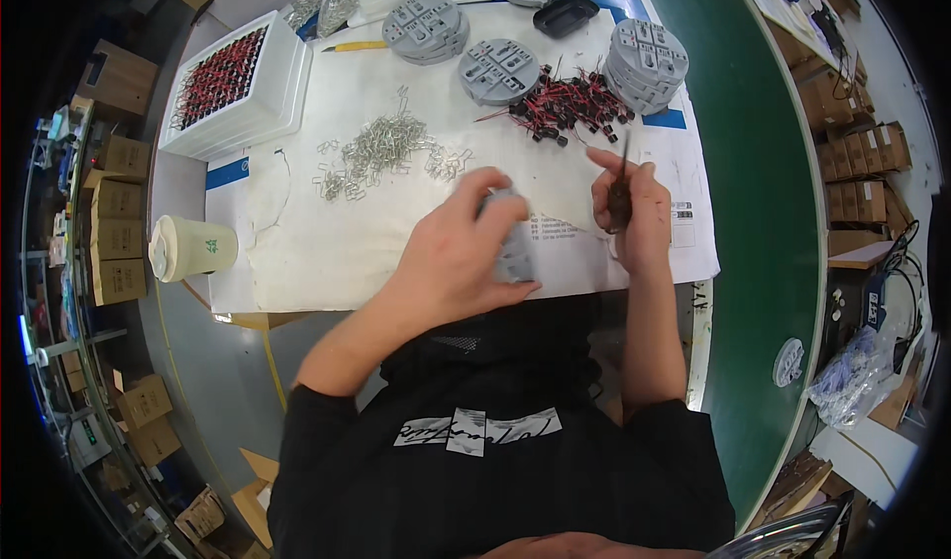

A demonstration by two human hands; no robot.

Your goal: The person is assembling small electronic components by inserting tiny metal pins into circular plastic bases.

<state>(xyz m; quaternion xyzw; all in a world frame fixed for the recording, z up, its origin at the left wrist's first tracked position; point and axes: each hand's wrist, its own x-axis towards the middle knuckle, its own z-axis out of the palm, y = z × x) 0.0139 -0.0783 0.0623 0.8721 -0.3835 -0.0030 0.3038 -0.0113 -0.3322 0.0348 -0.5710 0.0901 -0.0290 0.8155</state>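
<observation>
My left hand (451,252) grips a round grey plastic disc (517,254) by its edges, tilted up near the front edge of the table. The fingers and the angle hide much of the disc's face. In my right hand (642,212) is a screwdriver (619,201) with a dark handle, its thin shaft pointing away from me. Beyond my left hand lies a loose pile of bent metal clips (381,153). Small black parts with red and black wires (570,103) are heaped beyond my right hand, beside stacked grey discs (646,59).
More grey discs (498,71) lie at the back, near a black tray (566,14) and a yellow-handled tool (357,46). A white foam box (287,74) of wired parts stands at far left. A lidded cup (203,246) is at the left edge. A green surface (763,262) runs along the right.
</observation>
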